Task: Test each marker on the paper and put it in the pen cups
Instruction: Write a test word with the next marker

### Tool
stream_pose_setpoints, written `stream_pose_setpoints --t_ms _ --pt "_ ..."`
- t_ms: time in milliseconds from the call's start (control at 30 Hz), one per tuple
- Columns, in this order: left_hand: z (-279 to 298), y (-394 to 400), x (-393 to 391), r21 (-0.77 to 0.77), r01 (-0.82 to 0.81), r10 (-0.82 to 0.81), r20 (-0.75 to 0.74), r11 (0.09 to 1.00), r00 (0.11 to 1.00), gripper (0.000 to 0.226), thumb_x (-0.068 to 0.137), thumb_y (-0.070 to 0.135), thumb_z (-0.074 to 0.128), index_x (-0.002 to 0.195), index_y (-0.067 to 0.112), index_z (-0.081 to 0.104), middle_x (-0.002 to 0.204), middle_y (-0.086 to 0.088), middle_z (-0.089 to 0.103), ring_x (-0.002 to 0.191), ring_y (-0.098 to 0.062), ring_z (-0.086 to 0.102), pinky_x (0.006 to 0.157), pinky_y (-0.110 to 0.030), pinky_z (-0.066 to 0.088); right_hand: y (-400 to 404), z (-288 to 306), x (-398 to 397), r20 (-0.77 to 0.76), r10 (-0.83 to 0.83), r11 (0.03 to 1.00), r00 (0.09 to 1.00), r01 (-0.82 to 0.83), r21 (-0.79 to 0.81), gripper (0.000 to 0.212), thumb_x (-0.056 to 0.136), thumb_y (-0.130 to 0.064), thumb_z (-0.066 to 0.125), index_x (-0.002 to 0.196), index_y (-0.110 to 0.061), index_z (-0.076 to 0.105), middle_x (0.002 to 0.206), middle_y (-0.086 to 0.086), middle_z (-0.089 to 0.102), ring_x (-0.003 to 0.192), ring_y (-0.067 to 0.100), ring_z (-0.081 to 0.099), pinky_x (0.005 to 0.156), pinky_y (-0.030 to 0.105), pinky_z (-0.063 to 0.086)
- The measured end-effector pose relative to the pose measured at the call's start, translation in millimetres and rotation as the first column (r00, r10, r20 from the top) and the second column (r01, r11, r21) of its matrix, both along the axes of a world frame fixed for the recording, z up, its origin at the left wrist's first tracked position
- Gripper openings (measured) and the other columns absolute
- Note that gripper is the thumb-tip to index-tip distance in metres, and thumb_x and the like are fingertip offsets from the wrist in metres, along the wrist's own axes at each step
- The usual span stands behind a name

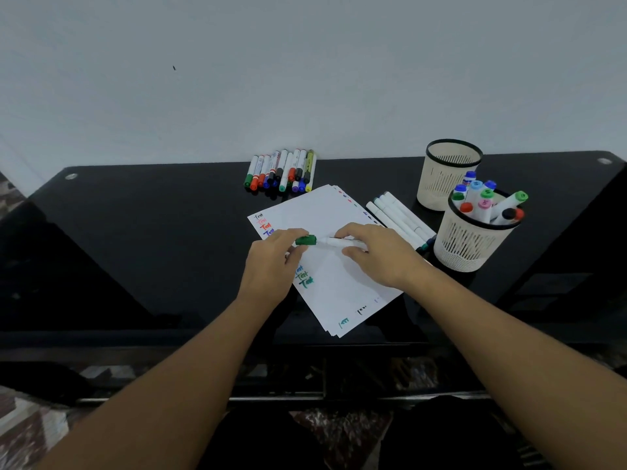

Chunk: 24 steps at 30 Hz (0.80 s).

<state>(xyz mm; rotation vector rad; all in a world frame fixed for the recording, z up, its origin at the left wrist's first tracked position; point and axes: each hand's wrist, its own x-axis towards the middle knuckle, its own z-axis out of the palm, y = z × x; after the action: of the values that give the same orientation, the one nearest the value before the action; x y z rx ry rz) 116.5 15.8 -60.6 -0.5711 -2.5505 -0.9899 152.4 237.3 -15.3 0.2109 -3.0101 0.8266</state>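
A white marker with a green cap lies level above a stack of white paper that carries small coloured test words along its left edge. My left hand pinches the green cap, and my right hand grips the white barrel. Two cream mesh pen cups stand at the right: the far cup shows nothing inside, and the near cup holds several markers with their coloured caps up.
A row of several markers lies at the back edge of the black glass table, against the white wall. Several slim white pens lie between the paper and the cups.
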Motion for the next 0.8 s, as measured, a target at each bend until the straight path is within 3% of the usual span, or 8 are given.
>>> stream_pose_setpoints --t_ms 33,100,200,333,500,600,700,800 --pt "-1 0 0 -0.026 0.026 -0.027 -0.041 0.999 0.999 0.024 0.098 0.018 0.065 0.122 0.021 0.069 0.119 0.005 0.071 0.088 -0.011 0.065 0.084 -0.033 0.055 -2 -1 -1 -0.005 0.013 1.0 1.0 -0.013 0.005 0.023 0.103 -0.028 0.059 0.124 -0.037 0.063 0.11 -0.005 0.066 0.097 0.019 0.058 0.084 0.041 0.051" --pt "-4 0 2 -0.066 0.041 -0.047 -0.106 0.997 0.993 0.023 0.098 0.015 0.066 0.12 0.019 0.07 0.117 0.003 0.072 0.09 -0.015 0.065 0.084 -0.044 0.054 -8 -1 -4 -0.02 0.034 0.999 0.999 -0.033 0.035 0.023 0.104 -0.029 0.058 0.126 -0.037 0.061 0.112 -0.004 0.066 0.095 0.019 0.058 0.084 0.039 0.05" --pt "-2 -1 4 -0.057 0.003 -0.009 -0.097 0.998 0.995 0.025 0.099 0.016 0.065 0.124 0.02 0.067 0.117 0.004 0.072 0.093 -0.017 0.065 0.087 -0.041 0.051 -12 -3 -5 -0.059 0.054 0.992 0.997 -0.047 0.113 0.023 0.106 -0.035 0.054 0.129 -0.037 0.055 0.114 -0.007 0.066 0.092 0.015 0.058 0.095 0.042 0.044" --pt "4 2 11 -0.062 0.071 -0.071 0.005 0.995 0.997 0.039 0.101 0.024 0.063 0.138 0.024 0.05 0.116 0.004 0.073 0.1 -0.018 0.065 0.091 -0.033 0.047 -12 -1 -4 -0.086 0.115 0.972 0.99 -0.094 0.216 0.04 0.107 -0.047 0.044 0.145 -0.032 0.039 0.13 -0.005 0.066 0.114 0.02 0.062 0.103 0.044 0.032" --pt "8 4 15 -0.068 0.064 -0.057 0.095 0.996 0.994 0.063 0.103 0.03 0.059 0.156 0.036 0.026 0.14 0.014 0.061 0.11 -0.008 0.054 0.099 -0.017 0.028 -15 2 -3 -0.102 0.21 0.954 0.972 -0.18 0.24 0.051 0.109 -0.032 0.043 0.156 -0.03 0.025 0.122 -0.001 0.067 0.093 0.02 0.059 0.081 0.036 0.038" --pt "9 4 12 -0.021 0.036 -0.033 0.145 0.999 0.989 0.076 0.101 0.036 0.061 0.16 0.038 0.012 0.154 0.014 0.046 0.123 -0.007 0.046 0.105 -0.023 0.029 -13 2 -4 -0.139 0.166 0.976 0.976 -0.142 0.168 0.053 0.108 -0.03 0.036 0.159 -0.036 0.021 0.11 0.003 0.065 0.078 0.016 0.055 0.071 0.038 0.045" --pt "6 2 2 -0.12 -0.052 0.071 0.159 0.991 0.985 0.072 0.098 0.045 0.062 0.159 0.029 0.025 0.157 0.005 0.043 0.142 -0.021 0.036 0.121 -0.044 0.024 -8 0 -2 -0.123 0.132 0.988 0.984 -0.121 0.096 0.056 0.106 -0.031 0.031 0.156 -0.054 0.018 0.098 0.0 0.058 0.083 0.016 0.056 0.074 0.039 0.05" --pt "0 1 -3 -0.185 -0.038 0.06 0.111 0.982 0.992 0.057 0.095 0.048 0.063 0.146 0.023 0.052 0.145 0.004 0.057 0.133 -0.018 0.05 0.119 -0.045 0.028 -4 0 4 -0.127 0.112 0.994 0.986 -0.109 0.029 0.051 0.103 -0.028 0.035 0.148 -0.052 0.033 0.082 -0.001 0.057 0.079 0.018 0.055 0.073 0.042 0.05"
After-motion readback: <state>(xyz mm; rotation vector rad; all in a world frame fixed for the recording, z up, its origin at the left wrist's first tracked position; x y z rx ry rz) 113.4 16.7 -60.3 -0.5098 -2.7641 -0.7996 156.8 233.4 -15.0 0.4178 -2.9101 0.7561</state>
